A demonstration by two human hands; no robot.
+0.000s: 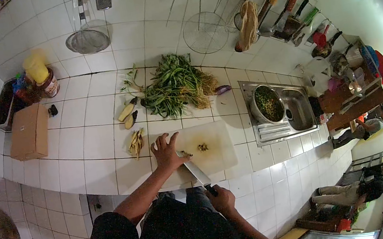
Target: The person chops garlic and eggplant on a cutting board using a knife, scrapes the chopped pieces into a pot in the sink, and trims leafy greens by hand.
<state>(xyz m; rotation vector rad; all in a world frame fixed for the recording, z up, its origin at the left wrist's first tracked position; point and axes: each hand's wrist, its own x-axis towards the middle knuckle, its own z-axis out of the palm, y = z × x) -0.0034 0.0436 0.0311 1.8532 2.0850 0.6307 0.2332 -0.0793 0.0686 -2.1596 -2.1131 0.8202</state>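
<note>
A white cutting board [216, 138] lies on the tiled counter, with a small pile of chopped bits [202, 147] on it. My right hand [222, 199] is closed round the black handle of a knife [197, 172], whose blade reaches over the board's front edge. Near the blade's tip is my left hand [167, 153], over the board's left part, its fingers spread. A few small pieces lie beside it. Left of the board are cut strips [136, 143] and two eggplant halves [126, 112]. Behind it lies a heap of leafy greens [172, 88].
A whole eggplant [222, 89] lies right of the greens. Farther right, a pot of chopped greens [268, 103] stands at the steel sink [296, 104]. A cardboard box [30, 132] is at the left. Utensils hang on the wall. Two other people are at the far right.
</note>
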